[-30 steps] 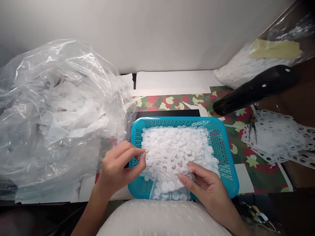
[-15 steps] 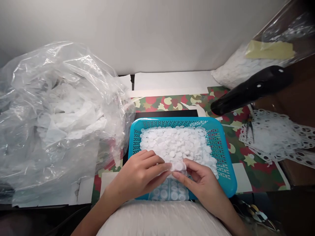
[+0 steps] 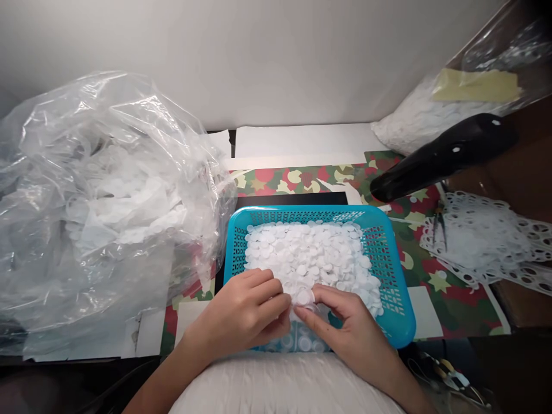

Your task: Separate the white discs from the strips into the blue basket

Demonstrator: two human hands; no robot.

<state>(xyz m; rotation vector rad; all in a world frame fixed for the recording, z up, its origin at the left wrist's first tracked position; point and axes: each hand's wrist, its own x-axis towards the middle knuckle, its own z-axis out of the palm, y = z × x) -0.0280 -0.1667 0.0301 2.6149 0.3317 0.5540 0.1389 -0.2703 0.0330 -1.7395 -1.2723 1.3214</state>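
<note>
White discs (image 3: 308, 259) are lying in a thick, loose layer inside a blue perforated plastic basket (image 3: 399, 313), and more are showing through a clear film (image 3: 304, 343) at the basket's near edge. Both hands are working at that near edge, over the discs. The right hand (image 3: 351, 336) is pinching a small scrap of white film (image 3: 304, 297), its grip nearly closed, with thumb and forefinger on either side of the scrap. The left hand (image 3: 239, 313) is curled beside it, its fingers (image 3: 263, 299) reaching toward the same scrap; its grip is partly closed, and I cannot tell whether it has hold of anything.

A large clear plastic bag (image 3: 99, 190) stuffed with white punched material is slumping just left of the basket, touching its corner. A camouflage-patterned sheet (image 3: 457, 305) is lying under and beside the basket. To the right, a heap of perforated white sheet (image 3: 478, 241) is resting near a small dark metal tool (image 3: 439, 230). A black tapered object (image 3: 444, 155) is angling in above them, and a second bag of white discs (image 3: 418, 123) with yellow tape (image 3: 476, 86) is sitting in the far right corner.
</note>
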